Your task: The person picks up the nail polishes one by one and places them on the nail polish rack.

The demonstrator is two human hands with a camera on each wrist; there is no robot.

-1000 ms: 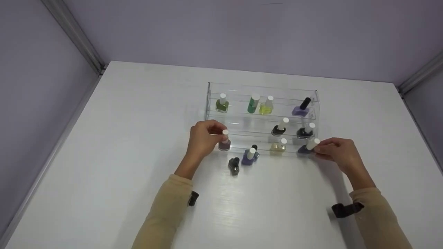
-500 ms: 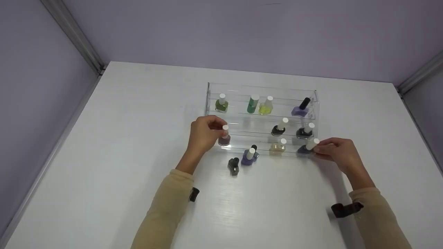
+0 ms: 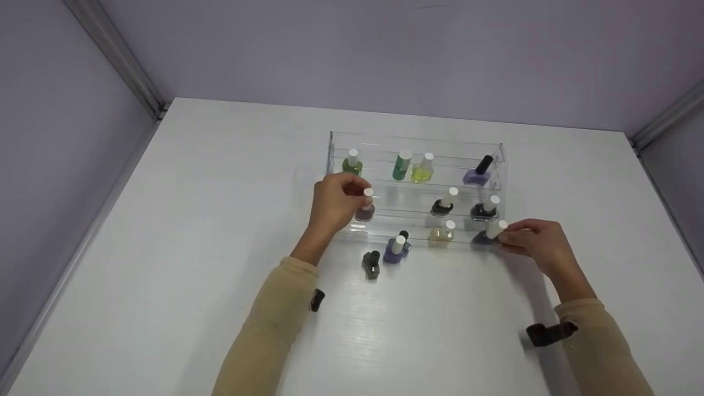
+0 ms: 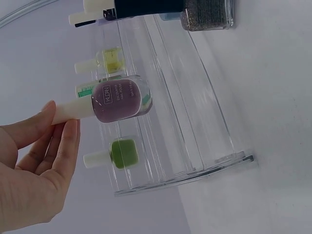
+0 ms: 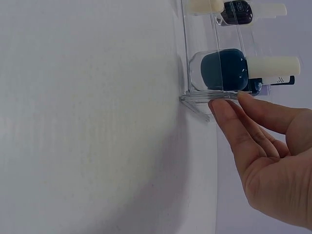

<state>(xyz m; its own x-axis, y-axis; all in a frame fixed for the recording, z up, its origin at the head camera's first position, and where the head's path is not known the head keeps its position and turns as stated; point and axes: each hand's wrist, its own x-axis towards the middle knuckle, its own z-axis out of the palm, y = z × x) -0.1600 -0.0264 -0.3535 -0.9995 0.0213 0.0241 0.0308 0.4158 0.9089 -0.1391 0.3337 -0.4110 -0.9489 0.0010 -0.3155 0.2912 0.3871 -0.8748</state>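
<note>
My left hand (image 3: 336,203) pinches the white cap of a mauve nail polish bottle (image 4: 117,100), holding it up over the left part of a clear tiered display rack (image 4: 195,165). Label text shows on the bottle in the left wrist view. At the rack's right end, my right hand (image 5: 263,151) grips the side panel's edge between thumb and fingertips. Just beside it, a dark teal nail polish bottle (image 5: 224,69) with a white cap sits in the lowest tier. A green polish bottle (image 4: 124,153) stands in the top tier near my left hand.
Other bottles share the rack: a green one (image 3: 402,165), a yellow one (image 3: 422,169), a purple one (image 3: 477,176), dark ones (image 3: 443,206) and a cream one (image 3: 441,235). Before the rack, purple (image 3: 394,251) and dark glittery (image 3: 372,266) bottles are on the white table (image 3: 418,330).
My left hand has carried the mauve nail polish bottle up and slightly right, from the rack's lower front towards its middle tier. My right hand stays at the rack's end.
</note>
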